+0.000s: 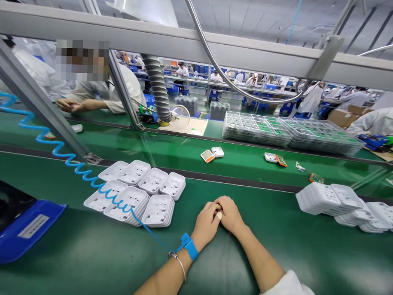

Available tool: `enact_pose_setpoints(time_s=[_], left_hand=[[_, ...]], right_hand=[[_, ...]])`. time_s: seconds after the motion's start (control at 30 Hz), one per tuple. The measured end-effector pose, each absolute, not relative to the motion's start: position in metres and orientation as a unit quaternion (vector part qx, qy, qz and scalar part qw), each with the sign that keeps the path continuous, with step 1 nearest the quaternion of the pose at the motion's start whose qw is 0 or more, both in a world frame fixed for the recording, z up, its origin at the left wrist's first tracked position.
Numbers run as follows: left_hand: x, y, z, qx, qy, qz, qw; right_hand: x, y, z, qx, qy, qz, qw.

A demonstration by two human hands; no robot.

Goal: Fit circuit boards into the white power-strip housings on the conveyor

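My left hand and my right hand meet over the green work surface, their fingers curled and touching each other. A small cream-coloured patch shows between them at the thumbs; I cannot tell whether it is a finger cover or a held piece. Whatever else the fingers close on is hidden. On my left wrist sits a blue strap with a coiled blue cord running off to the upper left. Stacks of white plastic housings stand left of my hands.
More white housings lean in rows at the right. A blue bin lies at the left. On the belt beyond are a small orange-edged device and circuit boards. Clear trays stand behind; a co-worker sits opposite.
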State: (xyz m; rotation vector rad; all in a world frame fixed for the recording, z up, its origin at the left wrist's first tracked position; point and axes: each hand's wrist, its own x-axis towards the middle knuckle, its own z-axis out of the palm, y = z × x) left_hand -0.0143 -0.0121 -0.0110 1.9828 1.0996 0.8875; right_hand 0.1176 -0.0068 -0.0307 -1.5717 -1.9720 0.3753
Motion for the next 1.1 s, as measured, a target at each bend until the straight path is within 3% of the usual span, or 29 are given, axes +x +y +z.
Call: enact_pose_setpoints(time_s=[0.87, 1.1], left_hand=[[-0.015, -0.010, -0.016, 0.770, 0.412, 0.346, 0.342], [-0.014, -0.013, -0.024, 0.815, 0.399, 0.310, 0.283]], right_hand=[[0.118, -0.008, -0.030, -0.582, -0.743, 0.146, 0.295], [0.175, 0.026, -0.009, -0.640, -0.724, 0.086, 0.243]])
